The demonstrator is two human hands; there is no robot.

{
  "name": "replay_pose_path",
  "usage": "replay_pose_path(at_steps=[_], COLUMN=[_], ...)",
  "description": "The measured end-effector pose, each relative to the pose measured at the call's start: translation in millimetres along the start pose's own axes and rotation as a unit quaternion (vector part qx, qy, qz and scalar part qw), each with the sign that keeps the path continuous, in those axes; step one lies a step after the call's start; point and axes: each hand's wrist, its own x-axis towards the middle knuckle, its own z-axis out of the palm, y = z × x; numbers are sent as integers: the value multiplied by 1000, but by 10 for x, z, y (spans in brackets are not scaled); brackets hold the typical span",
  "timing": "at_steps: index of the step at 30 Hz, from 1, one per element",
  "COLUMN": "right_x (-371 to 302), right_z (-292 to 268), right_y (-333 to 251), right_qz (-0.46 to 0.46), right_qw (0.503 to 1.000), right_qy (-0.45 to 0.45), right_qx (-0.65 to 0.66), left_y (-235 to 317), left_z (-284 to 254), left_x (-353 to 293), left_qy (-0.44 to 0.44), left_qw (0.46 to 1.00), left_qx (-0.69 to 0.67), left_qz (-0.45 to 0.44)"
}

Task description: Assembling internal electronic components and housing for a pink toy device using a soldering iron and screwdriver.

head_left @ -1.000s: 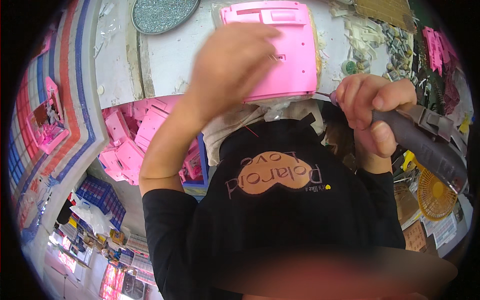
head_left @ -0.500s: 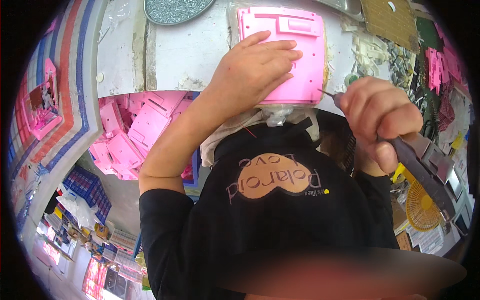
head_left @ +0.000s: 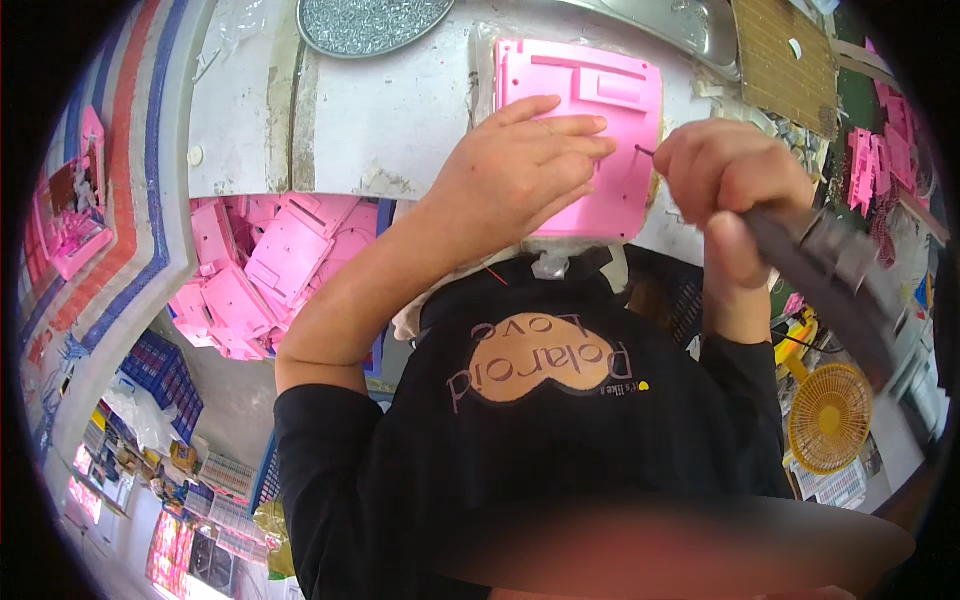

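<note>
A flat pink plastic panel [head_left: 612, 205] with small holes and a raised rectangular block lies on the work table in front of me, with clear plastic under its edges. My left hand [head_left: 535, 165] rests on the panel's left and middle part, palm down and fingers spread. In my right hand [head_left: 740, 175], the fingers are wrapped round a dark electric screwdriver [head_left: 825, 290], its body blurred by motion. Its thin bit points left, and the tip is at the panel's right edge, by a hole. I cannot tell whether a screw sits there.
Many silver screws [head_left: 375, 18] fill a round metal dish at the far side. Loose pink panels [head_left: 285, 255] are piled below the table's left part. A metal tray [head_left: 715, 35] and a brown board [head_left: 785, 70] lie far right. Lower right stands a yellow fan [head_left: 830, 420].
The screwdriver has moved away from me along the panel's right edge, its bit now by a hole farther up. My left hand stays on the panel. The whole view has shifted slightly.
</note>
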Motion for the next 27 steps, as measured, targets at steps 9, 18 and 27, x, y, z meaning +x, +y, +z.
replay_pose_path(at_steps=[9, 18, 27], right_x=[194, 383, 477], right_z=[-238, -344, -204], right_y=[20, 411, -105], right_qz=[-18, 59, 9], right_qw=[997, 998, 994], right_qy=[-8, 24, -56], right_qx=[76, 18, 96], left_y=[20, 51, 19], left_z=[-11, -19, 60], left_x=[-44, -9, -102], left_qy=[-18, -15, 107], left_qw=[1000, 999, 993], left_qx=[-1, -18, -52], left_qz=[1, -30, -7])
